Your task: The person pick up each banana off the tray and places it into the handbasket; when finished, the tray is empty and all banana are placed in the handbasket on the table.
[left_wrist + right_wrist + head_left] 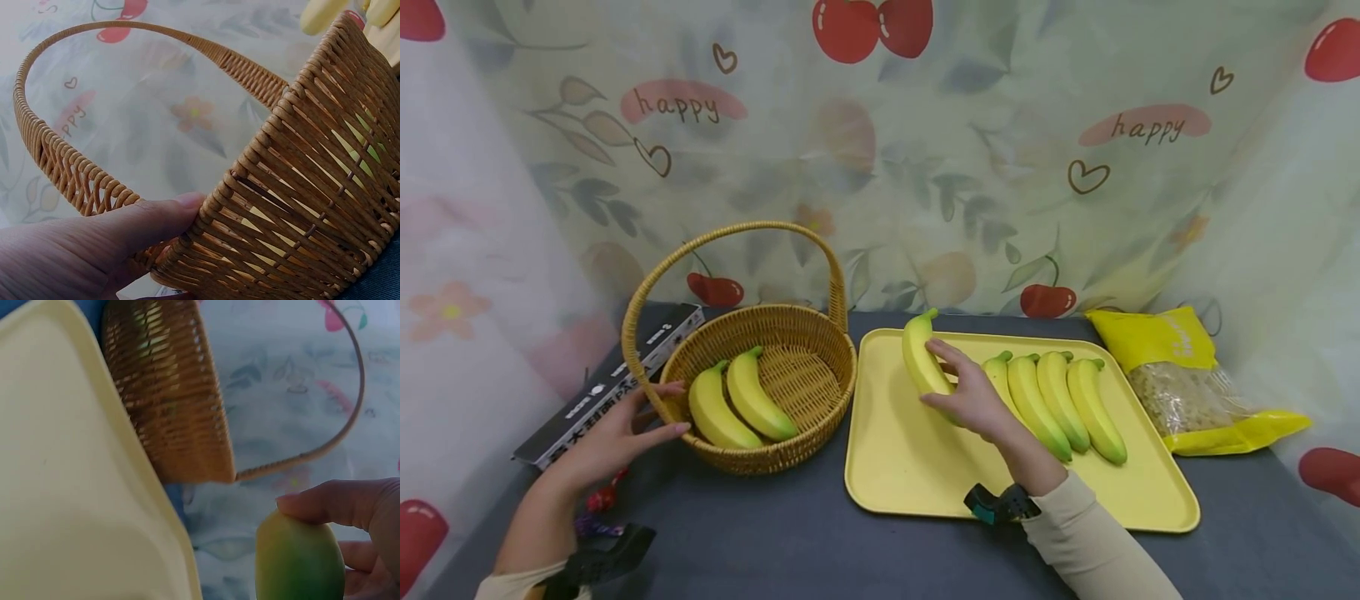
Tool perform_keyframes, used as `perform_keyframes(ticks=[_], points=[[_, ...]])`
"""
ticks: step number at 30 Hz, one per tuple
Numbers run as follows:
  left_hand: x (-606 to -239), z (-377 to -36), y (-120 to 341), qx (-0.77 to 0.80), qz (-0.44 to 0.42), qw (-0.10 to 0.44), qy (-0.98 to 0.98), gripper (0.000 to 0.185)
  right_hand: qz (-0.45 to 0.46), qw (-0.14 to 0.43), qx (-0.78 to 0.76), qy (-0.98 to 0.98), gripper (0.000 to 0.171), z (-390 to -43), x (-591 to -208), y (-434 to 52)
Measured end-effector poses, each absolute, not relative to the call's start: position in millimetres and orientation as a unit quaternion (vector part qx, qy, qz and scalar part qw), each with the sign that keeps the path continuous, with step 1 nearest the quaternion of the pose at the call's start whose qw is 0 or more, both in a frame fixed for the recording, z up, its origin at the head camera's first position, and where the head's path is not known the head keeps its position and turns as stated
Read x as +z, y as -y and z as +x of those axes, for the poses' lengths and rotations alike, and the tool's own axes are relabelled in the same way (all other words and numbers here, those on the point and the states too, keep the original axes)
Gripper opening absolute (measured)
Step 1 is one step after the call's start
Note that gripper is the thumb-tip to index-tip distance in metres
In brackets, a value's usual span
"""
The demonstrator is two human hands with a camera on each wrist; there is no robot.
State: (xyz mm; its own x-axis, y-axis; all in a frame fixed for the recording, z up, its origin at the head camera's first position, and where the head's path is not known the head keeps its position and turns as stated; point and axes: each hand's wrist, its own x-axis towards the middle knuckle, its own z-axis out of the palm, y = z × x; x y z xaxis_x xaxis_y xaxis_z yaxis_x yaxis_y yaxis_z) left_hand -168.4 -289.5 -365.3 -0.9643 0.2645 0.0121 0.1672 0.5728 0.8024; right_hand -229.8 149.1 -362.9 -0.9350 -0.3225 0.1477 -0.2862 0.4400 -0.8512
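My right hand grips a yellow banana with a green tip and holds it just above the left part of a yellow tray. In the right wrist view the fingers curl round the banana's end. Several more bananas lie side by side on the tray's right half. A wicker basket with a hoop handle stands left of the tray and holds two bananas. My left hand rests with straight fingers against the basket's left wall, its thumb on the weave.
A yellow bag of grain lies right of the tray. A long black box sits behind my left hand, and a small red object lies by that wrist. A printed cloth backdrop encloses the dark table on three sides.
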Motion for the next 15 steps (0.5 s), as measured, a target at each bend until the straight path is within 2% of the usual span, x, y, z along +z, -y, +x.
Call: perform_keyframes(ticks=[6, 15], points=[[-364, -167, 289, 0.442, 0.115, 0.061, -0.888, 0.053, -0.228, 0.038, -0.525, -0.819, 0.075, -219, -346, -133], [-364, -167, 289, 0.445, 0.118, 0.058, -0.886, 0.053, -0.285, 0.102, -0.541, -0.784, 0.077, -213, -331, -103]])
